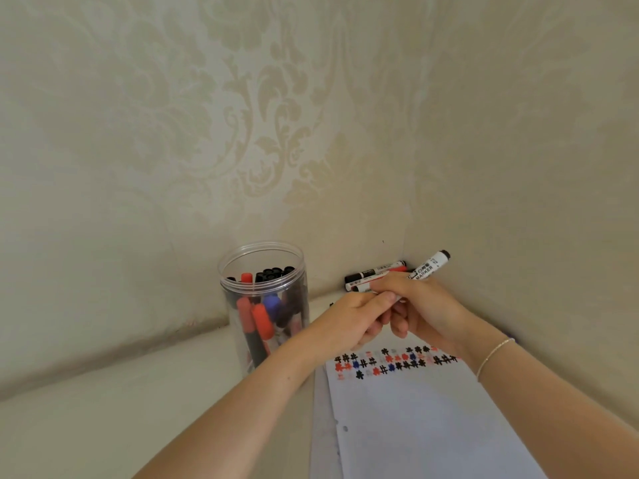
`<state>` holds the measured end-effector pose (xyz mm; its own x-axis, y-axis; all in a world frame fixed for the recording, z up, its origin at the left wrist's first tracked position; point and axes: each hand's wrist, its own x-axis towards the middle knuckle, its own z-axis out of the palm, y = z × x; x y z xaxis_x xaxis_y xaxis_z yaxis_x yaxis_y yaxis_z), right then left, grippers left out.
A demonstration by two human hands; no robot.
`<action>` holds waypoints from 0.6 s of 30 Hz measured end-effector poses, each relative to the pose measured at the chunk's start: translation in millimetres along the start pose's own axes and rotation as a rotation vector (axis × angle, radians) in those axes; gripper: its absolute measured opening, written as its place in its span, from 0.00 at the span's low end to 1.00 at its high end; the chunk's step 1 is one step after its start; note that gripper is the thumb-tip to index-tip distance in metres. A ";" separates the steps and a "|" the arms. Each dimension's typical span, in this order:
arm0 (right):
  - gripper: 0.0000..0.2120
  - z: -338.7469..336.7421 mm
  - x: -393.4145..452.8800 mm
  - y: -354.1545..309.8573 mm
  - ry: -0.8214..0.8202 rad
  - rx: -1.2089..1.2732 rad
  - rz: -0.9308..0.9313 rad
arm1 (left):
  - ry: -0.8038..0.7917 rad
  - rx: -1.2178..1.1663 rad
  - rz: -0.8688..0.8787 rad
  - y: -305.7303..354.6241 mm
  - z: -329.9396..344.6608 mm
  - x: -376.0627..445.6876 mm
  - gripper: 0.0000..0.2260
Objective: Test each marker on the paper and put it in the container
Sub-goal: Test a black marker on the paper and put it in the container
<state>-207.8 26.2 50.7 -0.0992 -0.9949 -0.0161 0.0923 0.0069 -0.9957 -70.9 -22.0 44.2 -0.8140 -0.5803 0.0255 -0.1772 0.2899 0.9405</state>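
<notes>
Two bare forearms come into shot from the bottom edge, no sleeves on either one. The left hand [349, 319] wears nothing at all: no ring, no watch, no band. The right hand [422, 305] shows no ring either, and just behind it on the wrist sits a thin pale beaded bracelet [492, 356], a single fine strand lying slantwise across the arm.

A home corner: cream damask wallpaper [262, 108] above a pale table [103, 409].
</notes>
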 end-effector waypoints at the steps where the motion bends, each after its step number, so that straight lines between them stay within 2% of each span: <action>1: 0.10 0.7 -0.2 2.2 -0.002 0.011 0.002 | -0.004 0.005 -0.006 -2.2 -0.8 0.4 0.17; 6: 0.13 5.6 -0.9 13.4 -0.017 0.036 0.016 | 0.025 -0.048 -0.074 -10.2 -1.8 -2.0 0.20; 10: 0.09 8.3 -2.6 8.9 -0.014 0.029 -0.074 | 0.010 -0.087 -0.113 -11.0 -1.0 -10.2 0.22; 12: 0.11 8.5 -2.3 9.2 0.076 0.027 -0.122 | 0.009 0.023 -0.157 -9.6 -1.1 -15.9 0.27; 15: 0.10 2.5 -2.6 18.2 0.330 0.052 -0.101 | 0.078 0.240 -0.199 -14.0 1.3 -32.4 0.32; 16: 0.09 1.3 -3.7 22.5 0.399 0.047 -0.070 | 0.127 0.301 -0.187 -21.2 3.0 -39.5 0.30; 18: 0.07 4.1 -6.6 35.3 0.451 0.050 0.000 | 0.218 0.440 -0.110 -41.5 5.8 -53.3 0.19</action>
<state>-199.8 32.6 16.1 -0.5197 -0.8519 -0.0652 0.1393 -0.0091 -0.9902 -23.3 1.4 1.8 -0.6509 -0.7576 0.0486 -0.5102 0.4840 0.7109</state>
